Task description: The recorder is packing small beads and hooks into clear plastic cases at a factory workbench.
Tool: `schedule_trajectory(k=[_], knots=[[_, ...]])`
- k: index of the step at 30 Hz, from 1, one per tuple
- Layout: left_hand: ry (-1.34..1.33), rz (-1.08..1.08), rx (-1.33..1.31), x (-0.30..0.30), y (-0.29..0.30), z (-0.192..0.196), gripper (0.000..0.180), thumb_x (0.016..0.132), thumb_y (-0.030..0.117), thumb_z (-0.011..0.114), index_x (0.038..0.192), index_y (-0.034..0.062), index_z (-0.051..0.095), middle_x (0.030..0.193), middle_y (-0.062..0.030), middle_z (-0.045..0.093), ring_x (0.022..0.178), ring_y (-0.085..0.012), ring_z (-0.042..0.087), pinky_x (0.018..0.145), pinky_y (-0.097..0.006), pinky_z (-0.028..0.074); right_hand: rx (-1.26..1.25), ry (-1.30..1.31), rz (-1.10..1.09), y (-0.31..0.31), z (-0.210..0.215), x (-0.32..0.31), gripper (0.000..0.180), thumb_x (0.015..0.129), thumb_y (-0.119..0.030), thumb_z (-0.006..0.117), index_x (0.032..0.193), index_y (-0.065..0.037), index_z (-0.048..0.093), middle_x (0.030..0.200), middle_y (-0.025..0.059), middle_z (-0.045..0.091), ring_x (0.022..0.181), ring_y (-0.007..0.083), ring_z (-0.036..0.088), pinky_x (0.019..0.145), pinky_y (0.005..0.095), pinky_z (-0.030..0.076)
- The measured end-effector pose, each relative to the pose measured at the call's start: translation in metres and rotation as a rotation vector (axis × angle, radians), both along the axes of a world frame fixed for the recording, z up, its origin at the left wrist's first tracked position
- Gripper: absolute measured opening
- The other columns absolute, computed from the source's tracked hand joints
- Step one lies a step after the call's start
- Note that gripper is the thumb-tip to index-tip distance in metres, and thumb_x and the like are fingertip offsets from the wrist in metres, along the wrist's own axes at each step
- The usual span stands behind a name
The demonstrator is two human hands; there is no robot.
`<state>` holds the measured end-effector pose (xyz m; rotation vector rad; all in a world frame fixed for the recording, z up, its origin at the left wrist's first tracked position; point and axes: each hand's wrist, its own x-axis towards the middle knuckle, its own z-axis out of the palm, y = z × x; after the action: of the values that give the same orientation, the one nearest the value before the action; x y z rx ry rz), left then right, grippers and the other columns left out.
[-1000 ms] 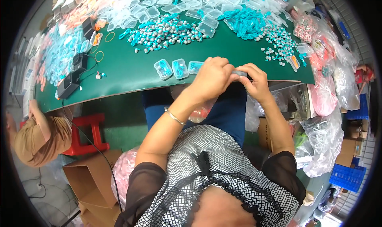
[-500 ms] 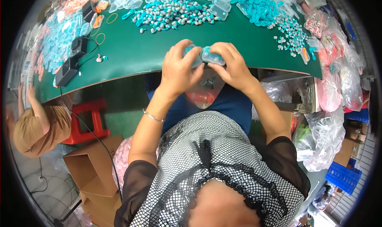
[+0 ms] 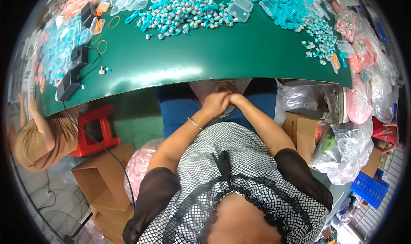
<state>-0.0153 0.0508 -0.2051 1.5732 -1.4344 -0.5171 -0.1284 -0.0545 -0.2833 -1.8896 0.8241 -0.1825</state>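
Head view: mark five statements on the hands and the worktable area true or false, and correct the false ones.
1. The left hand and right hand are close together, on the body side of the green tabletop's near edge. True.
2. The turquoise cord bundle lies left of the grey-and-turquoise bead heap. False: it lies right.
3. The blue plastic crate is at the person's right. True.
4. The red plastic stool is at the person's right. False: left.
5. The bead heap lies on the tabletop. True.
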Motion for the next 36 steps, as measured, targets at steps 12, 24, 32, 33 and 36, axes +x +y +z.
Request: schedule_trajectory(k=[12, 24, 32, 33, 36], knots=[[-0.102, -0.146, 0.772, 0.034, -0.036, -0.085, 0.04, 0.094, 0.025, 0.04, 0.109, 0.0032, 0.07, 0.116, -0.0271, 0.064, 0.111, -0.0383, 0.061, 0.099, -0.043, 0.045, -0.026, 0.278, 0.453, -0.027, -0.074, 0.028, 0.038, 0.089, -0.027, 0.053, 0.112, -0.001, 0.069, 0.115, 0.026, 0.066, 0.108, 0.0389, 0.064, 0.093, 0.0448, 0.049], [0.118, 0.001, 0.771, 0.025, -0.034, -0.073, 0.045, 0.092, 0.035, 0.046, 0.113, 0.0017, 0.068, 0.121, -0.0229, 0.064, 0.116, -0.0367, 0.059, 0.104, -0.042, 0.04, 0.168, 0.431, 0.17, -0.018, -0.026, 0.019, 0.044, 0.087, -0.035, 0.054, 0.114, -0.004, 0.07, 0.128, 0.021, 0.062, 0.117, 0.0328, 0.061, 0.1, 0.0414, 0.044], [-0.152, -0.236, 0.758, 0.041, -0.03, -0.117, 0.042, 0.089, 0.035, 0.052, 0.107, 0.0023, 0.07, 0.116, -0.0224, 0.066, 0.11, -0.0363, 0.062, 0.096, -0.043, 0.046, -0.383, 0.554, 0.46, -0.019, 0.006, 0.025, 0.032, 0.083, -0.021, 0.056, 0.098, 0.001, 0.073, 0.108, 0.0205, 0.069, 0.104, 0.0366, 0.065, 0.095, 0.0428, 0.049], [-0.194, -0.261, 0.767, 0.043, -0.03, -0.127, 0.041, 0.089, 0.035, 0.053, 0.107, 0.0024, 0.071, 0.115, -0.0223, 0.066, 0.109, -0.0362, 0.063, 0.095, -0.043, 0.047, -0.299, 0.378, 0.294, -0.012, 0.018, 0.018, 0.032, 0.084, -0.02, 0.056, 0.103, 0.0, 0.071, 0.108, 0.02, 0.07, 0.104, 0.0362, 0.065, 0.095, 0.0438, 0.048], [-0.306, -0.318, 0.818, 0.045, -0.03, -0.148, 0.04, 0.087, 0.034, 0.055, 0.105, 0.0026, 0.071, 0.114, -0.0222, 0.067, 0.106, -0.0362, 0.064, 0.091, -0.044, 0.049, -0.187, 0.147, 0.162, 0.007, 0.103, -0.002, 0.031, 0.088, -0.018, 0.057, 0.111, -0.001, 0.068, 0.107, 0.0178, 0.07, 0.102, 0.0323, 0.066, 0.093, 0.043, 0.049]])
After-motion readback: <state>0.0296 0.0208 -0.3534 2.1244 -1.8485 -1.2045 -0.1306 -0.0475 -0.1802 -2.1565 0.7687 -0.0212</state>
